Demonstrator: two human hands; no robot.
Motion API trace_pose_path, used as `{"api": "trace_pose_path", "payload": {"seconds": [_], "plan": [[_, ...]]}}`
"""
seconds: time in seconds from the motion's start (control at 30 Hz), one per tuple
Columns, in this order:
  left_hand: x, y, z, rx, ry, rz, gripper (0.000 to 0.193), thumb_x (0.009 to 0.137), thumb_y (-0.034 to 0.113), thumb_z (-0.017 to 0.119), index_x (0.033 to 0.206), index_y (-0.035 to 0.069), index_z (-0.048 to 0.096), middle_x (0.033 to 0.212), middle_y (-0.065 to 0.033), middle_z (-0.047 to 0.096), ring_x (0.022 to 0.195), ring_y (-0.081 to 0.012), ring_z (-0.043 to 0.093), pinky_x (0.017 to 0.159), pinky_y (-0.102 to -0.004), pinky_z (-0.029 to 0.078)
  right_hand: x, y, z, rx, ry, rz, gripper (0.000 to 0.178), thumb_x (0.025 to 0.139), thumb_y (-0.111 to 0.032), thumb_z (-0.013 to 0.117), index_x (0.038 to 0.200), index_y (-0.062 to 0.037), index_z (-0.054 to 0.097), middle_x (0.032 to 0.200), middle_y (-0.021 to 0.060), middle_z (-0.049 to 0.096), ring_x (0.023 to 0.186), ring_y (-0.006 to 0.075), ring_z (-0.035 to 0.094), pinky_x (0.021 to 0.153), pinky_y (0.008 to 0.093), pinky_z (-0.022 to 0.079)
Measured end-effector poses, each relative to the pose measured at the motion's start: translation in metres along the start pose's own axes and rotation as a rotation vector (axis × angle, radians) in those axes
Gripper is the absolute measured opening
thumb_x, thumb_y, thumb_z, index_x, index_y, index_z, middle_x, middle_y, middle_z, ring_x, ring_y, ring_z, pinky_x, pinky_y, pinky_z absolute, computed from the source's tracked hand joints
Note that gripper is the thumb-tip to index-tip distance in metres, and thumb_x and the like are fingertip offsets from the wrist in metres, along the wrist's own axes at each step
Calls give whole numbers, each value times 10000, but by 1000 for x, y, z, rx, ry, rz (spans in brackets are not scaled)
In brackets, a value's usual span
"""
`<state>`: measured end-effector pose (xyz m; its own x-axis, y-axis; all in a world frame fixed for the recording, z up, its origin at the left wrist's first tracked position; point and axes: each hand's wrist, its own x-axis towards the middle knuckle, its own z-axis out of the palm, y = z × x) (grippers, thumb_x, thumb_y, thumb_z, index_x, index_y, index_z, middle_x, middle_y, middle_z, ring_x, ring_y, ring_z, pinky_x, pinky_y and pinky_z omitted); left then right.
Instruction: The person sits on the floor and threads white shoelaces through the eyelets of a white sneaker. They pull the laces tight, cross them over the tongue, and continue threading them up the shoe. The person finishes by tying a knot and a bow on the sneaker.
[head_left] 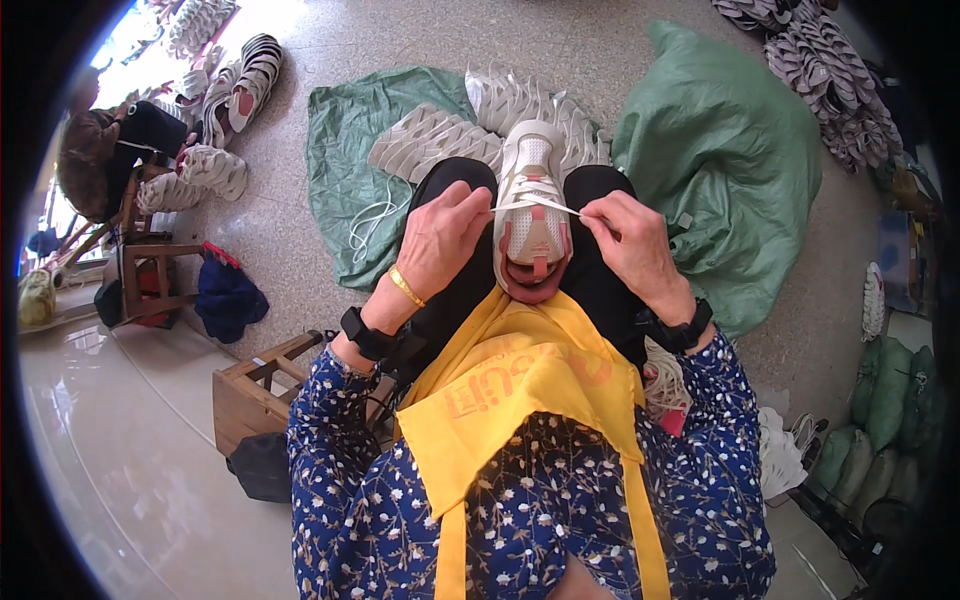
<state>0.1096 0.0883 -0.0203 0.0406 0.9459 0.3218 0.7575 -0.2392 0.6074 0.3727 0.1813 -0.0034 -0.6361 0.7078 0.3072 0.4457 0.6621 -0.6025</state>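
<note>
A white and pink shoe upper (537, 235) lies between my knees, its pink-lined heel opening toward me and its toe pointing away. White shoelace (540, 203) runs through its eyelets and is stretched sideways across it. My left hand (440, 238) is closed on the lace end at the left of the upper. On the other side my right hand (628, 235) pinches the lace between thumb and forefinger. The part of the lace inside my left fist is hidden. Below the upper, a yellow apron (520, 370) covers my lap.
Stacked shoe uppers (435, 143) lie on a green sheet (340, 130) beyond my knees, with loose white laces (375, 222). A bulky green sack (715, 150) sits at right. More uppers (840, 90) are piled far right. A wooden stool (250, 385) stands at left.
</note>
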Motion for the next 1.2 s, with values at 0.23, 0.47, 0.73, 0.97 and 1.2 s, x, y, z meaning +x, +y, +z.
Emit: {"api": "trace_pose_path", "payload": {"seconds": [0.23,0.47,0.73,0.97,1.2], "plan": [[-8,-9,-22,95,-2,-42,119,902,45,681,898,33,563,882,-140,547,776,-397,612,642,-453,488,-27,8,-20,-45,52,109,65,877,-15,714,934,-22,684,860,128,669,767,333,672,659,391,523],[-39,-50,-54,197,105,-18,119,856,-31,682,896,-7,573,946,-152,543,838,-361,596,748,-425,491,-72,33,-63,-63,120,252,69,867,3,723,930,-17,701,850,108,702,745,259,685,667,330,529],[-91,-108,-94,302,159,-276,98,900,-5,656,899,-7,558,812,-145,568,745,-326,593,677,-396,475,-141,85,-102,-161,152,479,78,904,-20,708,976,8,721,881,105,743,768,186,707,729,298,541],[-168,-194,-153,256,259,-557,135,934,33,682,885,12,558,668,-26,466,614,-106,419,565,-288,387,-182,125,-123,-191,157,654,98,934,-70,696,996,0,725,839,79,736,744,138,682,720,294,539],[-181,-209,-180,307,285,-593,145,944,56,688,893,19,558,672,2,454,629,-85,412,563,-269,371,-195,154,-137,-245,172,683,109,936,-85,697,1005,-5,726,794,75,716,717,119,663,692,288,528]]}}
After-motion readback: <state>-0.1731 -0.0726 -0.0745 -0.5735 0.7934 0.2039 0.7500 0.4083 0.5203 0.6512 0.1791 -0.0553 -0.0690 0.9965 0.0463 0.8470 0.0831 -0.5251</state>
